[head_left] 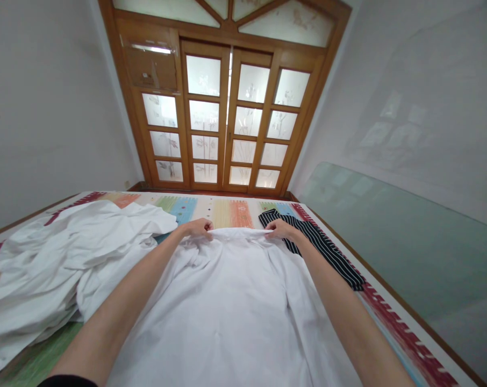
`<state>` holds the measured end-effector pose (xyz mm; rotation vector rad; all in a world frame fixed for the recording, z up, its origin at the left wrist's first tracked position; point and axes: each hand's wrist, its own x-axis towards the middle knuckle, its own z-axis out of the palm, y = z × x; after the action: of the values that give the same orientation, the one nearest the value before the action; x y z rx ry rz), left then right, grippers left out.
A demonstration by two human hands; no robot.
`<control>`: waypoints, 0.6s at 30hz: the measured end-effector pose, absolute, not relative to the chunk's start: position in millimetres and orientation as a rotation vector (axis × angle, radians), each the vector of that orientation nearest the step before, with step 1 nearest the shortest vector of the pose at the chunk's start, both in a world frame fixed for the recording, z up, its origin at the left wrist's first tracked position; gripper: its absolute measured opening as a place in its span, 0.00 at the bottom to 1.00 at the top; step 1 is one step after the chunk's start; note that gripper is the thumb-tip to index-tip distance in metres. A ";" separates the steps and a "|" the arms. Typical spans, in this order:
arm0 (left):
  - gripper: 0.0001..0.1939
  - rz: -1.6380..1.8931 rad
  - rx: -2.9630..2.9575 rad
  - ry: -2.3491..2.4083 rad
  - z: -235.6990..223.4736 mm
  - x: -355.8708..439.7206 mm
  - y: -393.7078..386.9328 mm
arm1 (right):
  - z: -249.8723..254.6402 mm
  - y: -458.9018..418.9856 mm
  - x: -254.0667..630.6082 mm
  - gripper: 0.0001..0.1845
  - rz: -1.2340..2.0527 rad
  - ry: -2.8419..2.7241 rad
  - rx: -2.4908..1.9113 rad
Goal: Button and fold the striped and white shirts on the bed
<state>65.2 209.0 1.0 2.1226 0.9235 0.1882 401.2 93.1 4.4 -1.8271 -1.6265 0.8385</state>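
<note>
A white garment, most likely a shirt, spreads out in front of me from the lower edge of the view up to its far edge. My left hand pinches the left end of that far edge, fingers closed on the cloth. At the right end, my right hand grips the same edge between thumb and fingers. Between the two hands the edge is drawn fairly straight. Loose folds run down the garment's right side, beside my right forearm.
Crumpled white clothes lie in a heap on the left. A folded black-and-white striped garment rests at the right. Beneath everything is a colourful patterned cover. Wood-framed glass doors stand beyond, with a pale green panel along the right wall.
</note>
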 end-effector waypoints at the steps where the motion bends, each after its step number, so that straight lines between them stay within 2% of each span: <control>1: 0.18 0.184 2.122 0.921 2.9 64.5 209.5 | 4.2 94.3 400.9 0.07 0.813 -1.615 -1.826; 10: 0.23 0.126 2.195 0.940 8.3 56.4 221.2 | -3.1 104.9 401.7 0.11 0.550 -1.545 -1.886; 18: 0.19 -0.047 2.287 1.154 -7.2 52.9 239.0 | -14.7 122.5 394.9 0.08 0.256 -1.622 -2.140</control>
<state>52.9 239.0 -7.2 2.2871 1.1536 -0.0467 394.9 122.5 -14.7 -2.1396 -1.6219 0.2563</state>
